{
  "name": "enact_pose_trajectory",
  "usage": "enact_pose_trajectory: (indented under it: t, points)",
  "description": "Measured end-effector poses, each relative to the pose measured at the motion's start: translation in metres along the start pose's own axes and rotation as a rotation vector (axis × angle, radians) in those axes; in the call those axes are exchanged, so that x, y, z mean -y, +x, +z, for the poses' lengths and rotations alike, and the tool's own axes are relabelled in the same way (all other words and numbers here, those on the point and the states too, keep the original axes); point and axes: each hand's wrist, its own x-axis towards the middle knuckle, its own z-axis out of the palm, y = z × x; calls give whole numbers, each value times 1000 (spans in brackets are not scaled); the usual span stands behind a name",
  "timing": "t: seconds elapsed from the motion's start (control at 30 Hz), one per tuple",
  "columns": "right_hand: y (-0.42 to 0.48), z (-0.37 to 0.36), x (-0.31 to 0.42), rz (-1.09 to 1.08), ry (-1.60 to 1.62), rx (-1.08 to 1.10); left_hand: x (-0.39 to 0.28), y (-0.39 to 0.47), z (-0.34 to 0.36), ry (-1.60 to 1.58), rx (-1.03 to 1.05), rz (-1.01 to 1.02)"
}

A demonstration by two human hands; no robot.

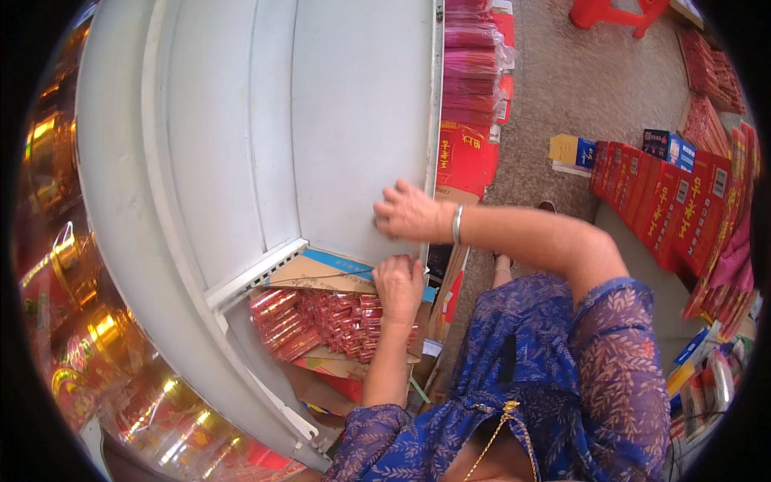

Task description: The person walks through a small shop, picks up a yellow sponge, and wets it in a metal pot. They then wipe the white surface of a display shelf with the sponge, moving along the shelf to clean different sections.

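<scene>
My left hand [398, 288] is at the near edge of a pale grey metal shelf panel [361, 120]. Its fingers curl at that edge, and whether they grip it is hidden. A thin dark line [337, 276], perhaps a cord, runs to these fingers across a cardboard box flap [319, 272]. Slightly blurred, my right hand [412, 212] has its fingers apart over the panel, close to its right-hand rim; contact is unclear. It holds nothing visible. Bundled red shiny packets [337, 319] lie in the box below, beside my left forearm.
Red cartons [467, 156] and plastic-wrapped pink bundles [470, 66] line the shelf's right side. More red cartons [668, 205] stand across the speckled floor [560, 84]. Gold-and-red wrapped goods [108, 331] fill the left. A red plastic stool [620, 15] stands farther off.
</scene>
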Motion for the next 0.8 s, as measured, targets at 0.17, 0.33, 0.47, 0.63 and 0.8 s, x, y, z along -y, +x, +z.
enact_pose_trajectory:
  t: [0.17,0.33,0.47,0.63,0.8]
  points:
    - [40,-77,-152,366,-475,-21,0,1,13,72,213,20]
    - [17,-54,-120,330,-444,-99,1,2,12,80,235,-7]
    - [-2,-15,-4,190,-81,-25,-2,5,12,99,210,26]
    - [-27,-27,33,60,53,-79,7,-3,21,140,150,64]
    - [-32,-50,-53,46,-172,-16,-2,-3,13,135,228,25]
